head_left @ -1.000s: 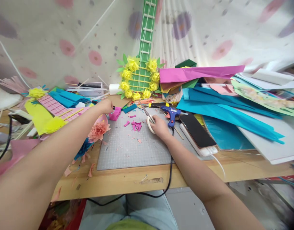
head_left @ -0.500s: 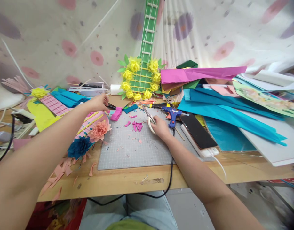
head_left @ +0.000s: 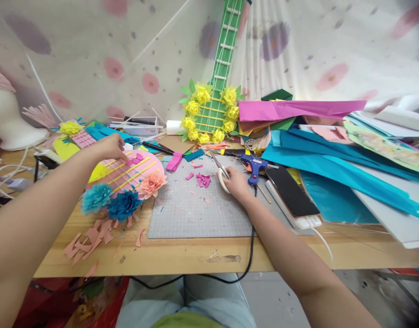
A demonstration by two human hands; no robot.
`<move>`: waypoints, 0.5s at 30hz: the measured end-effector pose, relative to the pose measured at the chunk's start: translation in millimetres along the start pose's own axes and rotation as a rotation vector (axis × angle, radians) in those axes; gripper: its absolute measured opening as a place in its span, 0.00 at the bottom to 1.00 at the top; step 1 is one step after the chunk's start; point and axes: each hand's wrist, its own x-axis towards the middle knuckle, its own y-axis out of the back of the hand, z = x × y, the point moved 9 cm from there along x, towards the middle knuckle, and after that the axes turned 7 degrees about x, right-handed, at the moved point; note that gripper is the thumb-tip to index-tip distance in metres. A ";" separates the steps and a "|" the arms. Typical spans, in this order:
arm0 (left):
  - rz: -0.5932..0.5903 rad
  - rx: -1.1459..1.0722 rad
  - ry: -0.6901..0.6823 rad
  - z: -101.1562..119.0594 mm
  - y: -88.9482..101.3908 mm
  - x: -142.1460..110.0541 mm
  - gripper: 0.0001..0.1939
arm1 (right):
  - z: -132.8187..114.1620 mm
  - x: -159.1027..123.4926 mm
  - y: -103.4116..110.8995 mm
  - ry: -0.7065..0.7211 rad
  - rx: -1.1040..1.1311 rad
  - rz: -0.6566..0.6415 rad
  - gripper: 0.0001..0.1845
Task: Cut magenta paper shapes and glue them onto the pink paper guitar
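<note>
My right hand (head_left: pixel 237 184) grips a pair of scissors (head_left: pixel 223 171) by their white handles over the grey cutting mat. The blades point away from me. My left hand (head_left: pixel 114 148) hovers over a pink paper guitar (head_left: pixel 130 175), fingers bent down and apart, nothing visible between them. Small magenta pieces (head_left: pixel 137 158) lie on the guitar close to the fingertips. Along its lower edge are a salmon paper flower (head_left: pixel 152 183), a dark blue one (head_left: pixel 123 205) and a light blue one (head_left: pixel 96 198). A folded magenta strip (head_left: pixel 174 161) and magenta scraps (head_left: pixel 204 180) rest on the mat.
A blue glue gun (head_left: pixel 253 166) lies right of the scissors, beside a black phone (head_left: pixel 291 191) and a white power strip (head_left: pixel 307 222). A green paper guitar (head_left: pixel 214 111) with yellow flowers stands behind. Blue crepe paper (head_left: pixel 349 175) is piled right; salmon scraps (head_left: pixel 89 241) litter the front left.
My left hand has moved left, from the folded magenta strip to above the pink guitar. The right hand keeps its hold on the scissors. The view has turned somewhat left.
</note>
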 end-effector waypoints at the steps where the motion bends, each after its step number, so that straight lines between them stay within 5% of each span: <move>1: 0.024 0.014 0.002 0.1 0.0 0.9 0.31 | -0.1 0.1 0.2 0.004 0.000 0.002 0.17; 8: 0.055 0.088 0.062 2.9 -3.5 -2.3 0.31 | 2.3 2.1 -0.9 0.006 -0.012 0.017 0.17; 15: 0.118 0.177 -0.017 10.5 -7.9 -3.4 0.28 | 1.7 0.8 -0.1 0.003 0.001 0.015 0.18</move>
